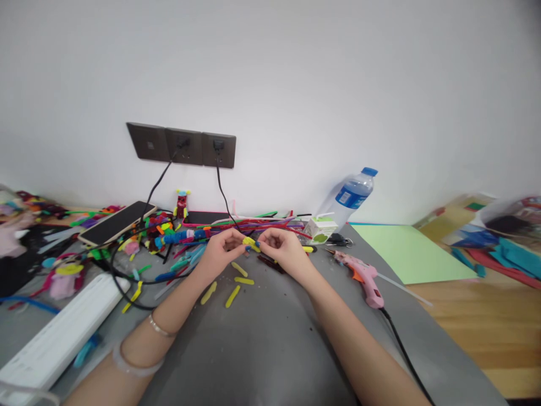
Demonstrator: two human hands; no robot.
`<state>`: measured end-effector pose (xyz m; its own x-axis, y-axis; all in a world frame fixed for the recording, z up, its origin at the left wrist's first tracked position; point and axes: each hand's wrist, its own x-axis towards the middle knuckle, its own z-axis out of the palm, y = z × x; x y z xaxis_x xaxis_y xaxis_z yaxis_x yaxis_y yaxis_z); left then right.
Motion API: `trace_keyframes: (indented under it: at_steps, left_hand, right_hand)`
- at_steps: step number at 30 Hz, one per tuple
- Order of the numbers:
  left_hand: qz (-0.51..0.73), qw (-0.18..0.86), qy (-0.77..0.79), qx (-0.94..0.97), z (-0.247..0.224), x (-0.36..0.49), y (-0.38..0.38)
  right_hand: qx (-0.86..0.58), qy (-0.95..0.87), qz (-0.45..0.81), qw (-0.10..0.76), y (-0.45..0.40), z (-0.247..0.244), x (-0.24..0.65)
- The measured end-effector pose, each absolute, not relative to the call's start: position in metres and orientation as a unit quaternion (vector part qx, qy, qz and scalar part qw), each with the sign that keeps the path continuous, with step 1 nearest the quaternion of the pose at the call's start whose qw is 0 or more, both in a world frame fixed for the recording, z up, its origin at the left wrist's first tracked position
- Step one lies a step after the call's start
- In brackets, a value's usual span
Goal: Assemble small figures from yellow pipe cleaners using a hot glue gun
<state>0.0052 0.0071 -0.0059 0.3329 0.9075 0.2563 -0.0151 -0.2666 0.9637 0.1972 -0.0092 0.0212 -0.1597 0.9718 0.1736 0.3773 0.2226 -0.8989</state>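
A short yellow pipe cleaner piece (252, 243) is pinched between the fingertips of both hands, above the grey table. My left hand (220, 249) closes on its left end, thumb and forefinger together. From the other side, my right hand (284, 248) grips it with bent fingers that partly hide it. Several cut yellow pipe cleaner pieces (244, 281) lie on the table just below my hands. Dark brown pipe cleaner pieces (270, 263) rest behind and beneath my right hand.
A pink glue gun (367, 276) with a black cord lies at right, near a bottle (355, 194) and a small box (321, 228). To the left are a phone (120, 221), a white power strip (63, 332), cables and colourful pipe cleaner figures (66, 273). Green paper (409, 254) overhangs the table edge.
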Motion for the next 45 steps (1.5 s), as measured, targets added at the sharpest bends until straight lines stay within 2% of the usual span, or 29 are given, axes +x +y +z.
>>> trace_keyframes:
  at_steps: [4,10,28,45]
  left_hand:
    - [0.467,0.511,0.335,0.640,-0.0078,0.0060,0.0072]
    - [0.463,0.524,0.326,0.636,-0.0077,0.0073,0.0067]
    - [0.448,0.520,0.333,0.647,-0.0059,0.0075,0.0046]
    - [0.442,0.448,0.357,0.690,-0.0026,0.0058,0.0037]
  right_hand:
    - [-0.488,-0.681,0.374,0.398,-0.0078,0.0231,0.2021]
    - [-0.453,-0.667,0.409,0.428,-0.0075,0.0264,0.2043]
    - [-0.453,-0.688,0.404,0.398,-0.0098,0.0250,0.1999]
    - [-0.463,-0.696,0.377,0.399,-0.0106,0.0233,0.1967]
